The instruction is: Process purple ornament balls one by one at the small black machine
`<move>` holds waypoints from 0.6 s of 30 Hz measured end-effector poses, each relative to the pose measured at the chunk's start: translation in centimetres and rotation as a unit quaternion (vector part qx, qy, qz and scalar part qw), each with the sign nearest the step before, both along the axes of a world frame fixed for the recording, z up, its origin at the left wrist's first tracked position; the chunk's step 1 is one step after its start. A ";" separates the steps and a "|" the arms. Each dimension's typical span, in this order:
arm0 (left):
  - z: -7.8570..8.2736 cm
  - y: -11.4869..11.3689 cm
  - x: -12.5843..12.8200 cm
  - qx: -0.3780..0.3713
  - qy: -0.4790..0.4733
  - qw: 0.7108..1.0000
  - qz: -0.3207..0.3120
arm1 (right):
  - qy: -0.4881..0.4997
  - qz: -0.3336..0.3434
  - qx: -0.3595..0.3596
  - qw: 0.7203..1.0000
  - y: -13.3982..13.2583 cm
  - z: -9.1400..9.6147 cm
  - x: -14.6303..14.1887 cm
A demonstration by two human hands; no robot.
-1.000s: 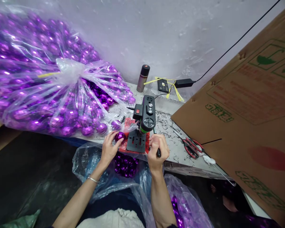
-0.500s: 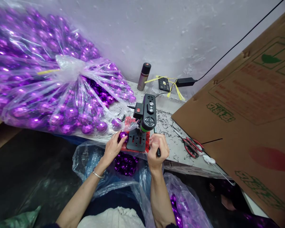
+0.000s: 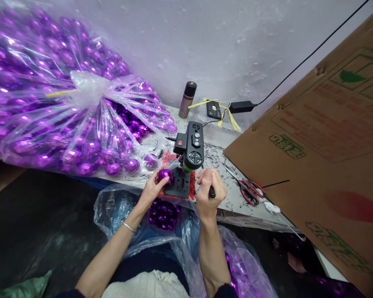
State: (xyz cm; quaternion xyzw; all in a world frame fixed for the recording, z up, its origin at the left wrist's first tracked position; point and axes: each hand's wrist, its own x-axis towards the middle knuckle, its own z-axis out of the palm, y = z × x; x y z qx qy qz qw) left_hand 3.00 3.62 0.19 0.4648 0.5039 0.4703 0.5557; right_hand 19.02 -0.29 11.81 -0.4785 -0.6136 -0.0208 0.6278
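Note:
Between the thumb and fingers of my left hand (image 3: 154,186) is a shiny purple faceted ball (image 3: 165,176). It is at the left edge of the black slotted base plate (image 3: 179,184), under the head of a small black bench drill press (image 3: 195,145). My right hand (image 3: 210,188) is closed round the black lever handle (image 3: 211,192) on the machine's right side. Whether the ball touches the plate or the tool tip, I cannot tell. A blue-tinted plastic bag (image 3: 118,215) hangs open below the table edge, with purple balls (image 3: 164,214) inside.
A large tied clear bag of purple balls (image 3: 49,111) fills the table's left. A spray can (image 3: 187,100) and a power adapter (image 3: 241,107) are by the wall. Red-handled scissors (image 3: 250,191) lie at right, beside a big cardboard box (image 3: 317,165). Black shavings litter the tabletop (image 3: 219,159).
My left hand has shifted the ball a little rightward and up, over the base plate's edge. My right hand, still round the lever handle, has moved slightly right.

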 end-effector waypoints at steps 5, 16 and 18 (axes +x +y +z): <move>-0.2 0.4 0.9 -0.034 -0.069 0.997 0.000 | -0.002 0.009 0.003 1.000 0.0 0.1 0.1; -2.6 1.0 3.7 0.100 0.095 0.990 0.027 | -0.012 0.007 0.004 1.000 -0.3 -0.4 0.1; -2.7 0.9 3.8 0.126 0.127 0.984 0.013 | -0.014 0.006 0.006 1.000 -0.4 -0.5 0.1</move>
